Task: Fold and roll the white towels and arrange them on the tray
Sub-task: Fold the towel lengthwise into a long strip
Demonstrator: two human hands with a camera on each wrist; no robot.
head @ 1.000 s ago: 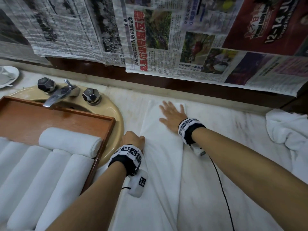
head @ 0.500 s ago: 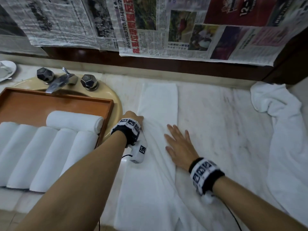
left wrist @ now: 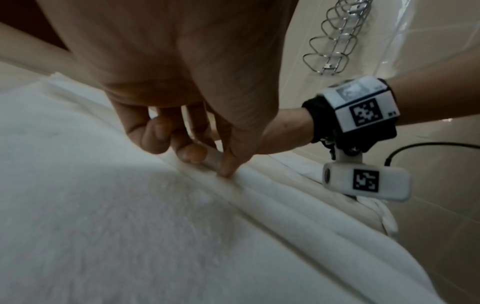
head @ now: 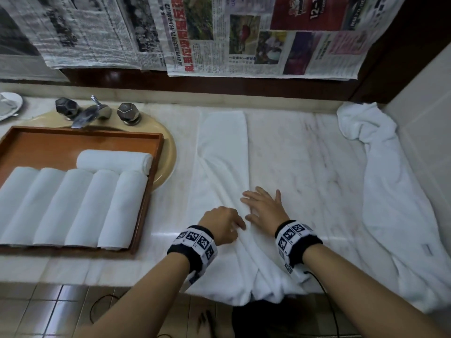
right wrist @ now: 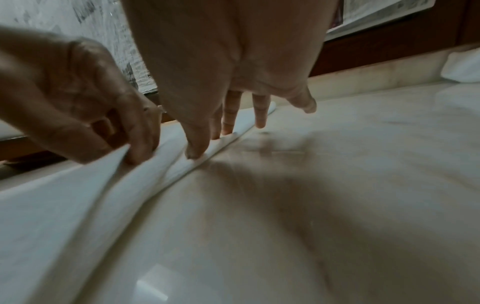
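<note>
While six rolled towels (head: pixel 73 203) sit in the tray (head: pixel 156 181), the left hand (head: pixel 220 222) pinches the folded towel (head: pixel 223 152) on the counter (head: pixel 305 167), right hand (head: pixel 264 207) flat on it; unrolled, another towel (head: pixel 390 191) waits.

Six rolled towels (head: pixel 113 161), two unrolled towels (head: pixel 223 142), one tray (head: pixel 80 136).

A long white towel (head: pixel 223 152), folded lengthwise into a narrow strip, lies flat on the marble counter, its near end creased and drooping over the counter's edge. On the wooden tray (head: pixel 156 172) to its left, five rolled white towels (head: pixel 73 206) lie side by side, a sixth roll (head: pixel 113 161) crosswise behind them. A crumpled white towel (head: pixel 390 191), possibly more than one, sprawls at the right.
</note>
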